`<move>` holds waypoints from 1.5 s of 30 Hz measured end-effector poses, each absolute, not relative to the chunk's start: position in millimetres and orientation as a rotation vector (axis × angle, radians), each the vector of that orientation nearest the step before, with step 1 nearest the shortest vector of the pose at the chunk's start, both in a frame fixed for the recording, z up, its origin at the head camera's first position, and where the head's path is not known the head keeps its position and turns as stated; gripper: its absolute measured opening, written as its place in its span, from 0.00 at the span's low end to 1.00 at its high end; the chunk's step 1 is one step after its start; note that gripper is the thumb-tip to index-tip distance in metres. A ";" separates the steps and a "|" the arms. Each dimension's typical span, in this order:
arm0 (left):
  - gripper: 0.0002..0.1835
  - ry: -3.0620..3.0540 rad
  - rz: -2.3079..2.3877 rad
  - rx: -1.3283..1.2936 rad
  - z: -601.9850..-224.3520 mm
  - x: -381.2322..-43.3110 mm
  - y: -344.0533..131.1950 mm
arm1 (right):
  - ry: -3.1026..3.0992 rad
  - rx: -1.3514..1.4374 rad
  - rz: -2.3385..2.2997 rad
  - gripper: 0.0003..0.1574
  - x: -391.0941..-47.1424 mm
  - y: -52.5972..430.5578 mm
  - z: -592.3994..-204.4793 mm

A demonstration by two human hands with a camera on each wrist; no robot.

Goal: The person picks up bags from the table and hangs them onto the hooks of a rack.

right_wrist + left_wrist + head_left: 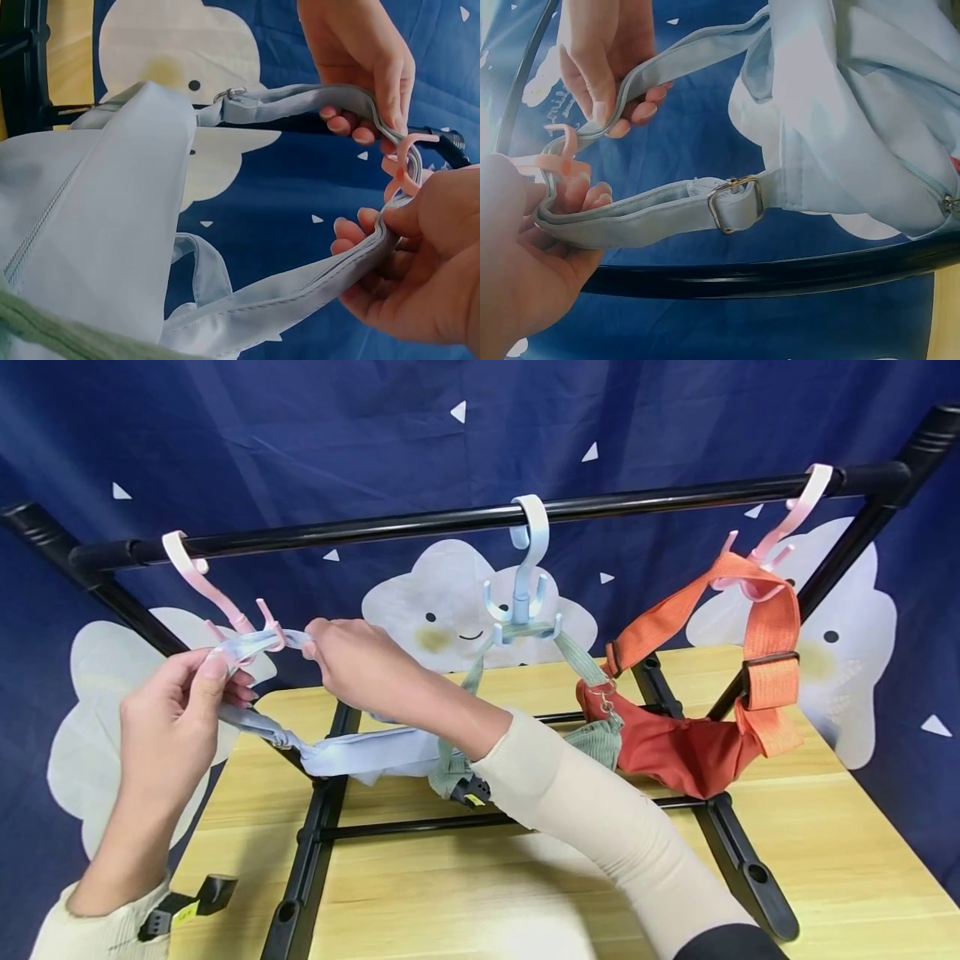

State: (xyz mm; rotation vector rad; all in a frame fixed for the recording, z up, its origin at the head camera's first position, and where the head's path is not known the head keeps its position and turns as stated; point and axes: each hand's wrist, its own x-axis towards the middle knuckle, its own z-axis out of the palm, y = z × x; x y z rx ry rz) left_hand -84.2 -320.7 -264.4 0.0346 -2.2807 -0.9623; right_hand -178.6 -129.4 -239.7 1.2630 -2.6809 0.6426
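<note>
A light blue bag [367, 753] hangs by its strap [251, 645] at the pink hook hanger [206, 583] on the left end of the rack. My left hand [168, 714] pinches the strap just left of the hook's prongs, thumb on top. On the other side, my right hand [371, 664] grips the same strap close to the prongs. The left wrist view shows the strap looped over a pink prong [568, 142] between both hands, with a metal buckle [735, 204] lower down. In the right wrist view the bag's body [127, 180] fills the left side.
A black rack bar [420, 525] crosses above the wooden table [465, 877]. A blue hanger [529, 560] holds a green corduroy bag [596, 743]; a pink hanger [795, 514] at right holds a red bag [675, 752] by its orange strap. A navy curtain [300, 435] hangs behind.
</note>
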 end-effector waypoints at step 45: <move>0.18 -2.307 -0.989 0.181 -292.4 -74.7 -322.4 | -2.430 1.161 0.412 0.19 -147.3 -63.7 -240.6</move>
